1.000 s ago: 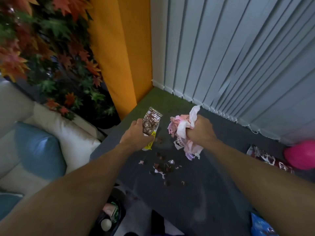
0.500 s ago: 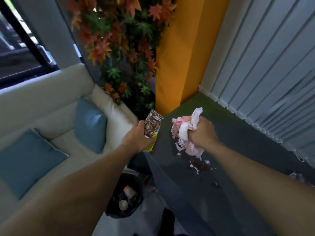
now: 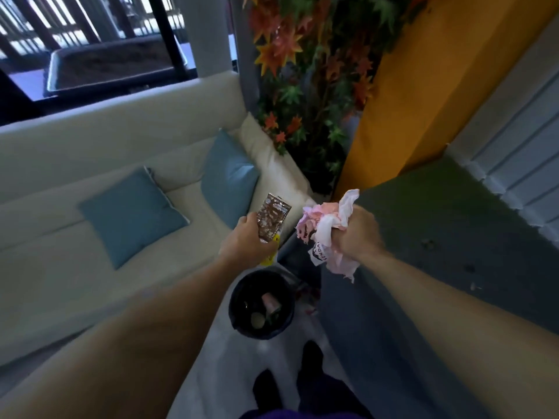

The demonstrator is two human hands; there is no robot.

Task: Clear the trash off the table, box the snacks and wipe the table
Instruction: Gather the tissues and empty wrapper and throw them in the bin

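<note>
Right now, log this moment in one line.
left hand: holds snack wrapper | right hand: grips crumpled paper | bin: on floor, holds trash

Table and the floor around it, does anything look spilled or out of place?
Yes. Small crumbs lie scattered on the dark table, and reddish scraps sit on the floor beside the black bin, outside it rather than in.

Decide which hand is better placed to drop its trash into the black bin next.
Probably left: the left hand, gripping the brown snack wrapper, hangs nearly above the round black bin; the right hand, clutching crumpled pink-and-white paper, sits over the dark table.
</note>
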